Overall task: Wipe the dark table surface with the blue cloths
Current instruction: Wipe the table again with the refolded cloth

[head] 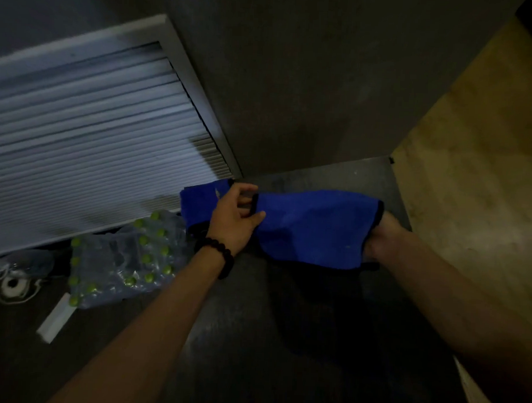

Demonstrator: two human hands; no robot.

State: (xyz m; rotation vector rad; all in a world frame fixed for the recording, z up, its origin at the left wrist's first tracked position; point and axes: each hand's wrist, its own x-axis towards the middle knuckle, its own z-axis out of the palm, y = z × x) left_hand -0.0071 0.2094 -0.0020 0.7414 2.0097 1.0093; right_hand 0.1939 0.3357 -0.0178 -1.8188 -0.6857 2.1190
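Blue microfibre cloth with dark edging (312, 227), held between two hands over the dark surface (335, 176) at centre frame.

The left hand (238, 218) pinches the cloth's left edge, thumb and fingers curled onto the trim; the right hand (381, 238) grips its right edge, fingers hidden under the fabric. A second blue cloth (198, 205) lies just behind the left hand, by the white slatted panel (89, 135). To wipe well, I would lay the cloth flat, press with spread palms and sweep in overlapping passes into the corner, keeping clear of the wrapped pack of green-capped bottles (127, 259) at lower left.
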